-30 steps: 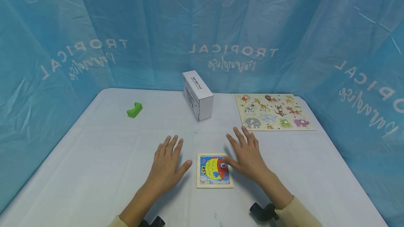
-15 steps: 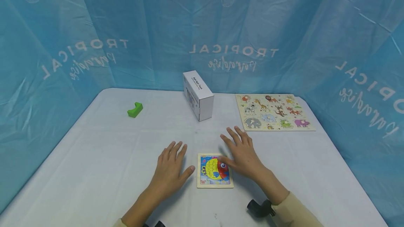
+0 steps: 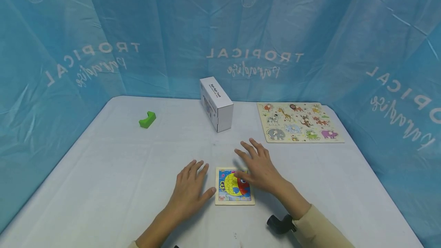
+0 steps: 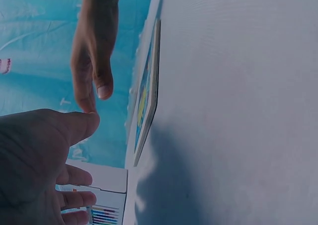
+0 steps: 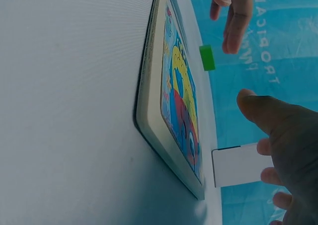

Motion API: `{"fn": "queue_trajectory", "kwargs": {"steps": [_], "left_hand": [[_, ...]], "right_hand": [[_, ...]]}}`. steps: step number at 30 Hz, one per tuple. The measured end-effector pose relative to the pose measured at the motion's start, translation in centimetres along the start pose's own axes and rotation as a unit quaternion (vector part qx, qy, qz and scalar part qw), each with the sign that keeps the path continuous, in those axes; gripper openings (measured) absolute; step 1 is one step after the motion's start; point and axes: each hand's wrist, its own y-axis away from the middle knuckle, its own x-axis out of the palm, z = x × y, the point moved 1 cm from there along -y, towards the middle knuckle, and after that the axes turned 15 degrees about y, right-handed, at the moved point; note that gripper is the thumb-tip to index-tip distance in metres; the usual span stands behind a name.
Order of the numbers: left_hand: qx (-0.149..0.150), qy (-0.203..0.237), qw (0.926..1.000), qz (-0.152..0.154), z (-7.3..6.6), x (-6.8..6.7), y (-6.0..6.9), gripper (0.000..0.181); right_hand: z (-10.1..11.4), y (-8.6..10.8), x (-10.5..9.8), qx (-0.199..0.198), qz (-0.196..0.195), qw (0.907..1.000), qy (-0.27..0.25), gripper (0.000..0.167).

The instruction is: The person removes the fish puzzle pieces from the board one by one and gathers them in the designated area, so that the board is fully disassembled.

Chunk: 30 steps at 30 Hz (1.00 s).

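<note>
A small square jigsaw puzzle (image 3: pixel 235 203) with a light wooden frame lies flat on the white table, showing a yellow and red fish. My left hand (image 3: pixel 188 194) hovers just left of it, fingers spread and holding nothing. Over the puzzle's upper right part hangs my right hand (image 3: pixel 260 169), its fingers loosely spread and its thumb covering a bit of the picture. In the left wrist view, the left hand (image 4: pixel 39 150) is raised off the table, with a shadow beneath. The right wrist view shows the right hand (image 5: pixel 293 140) apart from the puzzle (image 5: pixel 171 111).
A white box (image 3: pixel 220 106) stands at the table's back middle. Back right lies an animal peg puzzle board (image 3: pixel 299 123). A green curved block (image 3: pixel 147 119) sits at the back left. Blue printed curtains (image 3: pixel 172 30) enclose the table (image 3: pixel 103 186) on its far sides.
Both hands have moved inward towards the fish puzzle. The left hand has shifted right and nearer the body; the right hand has shifted left, farther over the puzzle. The objects have stayed put.
</note>
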Motion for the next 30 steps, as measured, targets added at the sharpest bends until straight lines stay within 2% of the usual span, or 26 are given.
{"fn": "queue_trajectory", "kwargs": {"steps": [5,10,14,21,30], "left_hand": [[0.003,0.004,1.0,0.008,-0.1,0.4,0.2,0.067],[-0.008,0.017,0.9997,0.019,-0.3,0.7,0.3,0.068],[-0.004,0.022,0.9996,0.017,-0.3,1.0,0.5,0.068],[0.022,0.028,0.9994,-0.001,-0.4,1.3,0.6,0.065],[0.026,0.04,0.9989,-0.004,-0.7,1.6,0.6,0.057]], "right_hand": [[0.2,-0.1,0.1,-0.013,0.016,0.9996,-0.019,0.07],[0.4,-0.2,0.2,-0.027,0.04,0.998,-0.041,0.068],[0.5,-0.3,0.2,-0.037,0.058,0.9962,-0.053,0.067],[0.7,-0.4,0.4,-0.052,0.063,0.9948,-0.06,0.064],[0.9,-0.7,0.6,-0.067,0.062,0.9939,-0.062,0.06]]}}
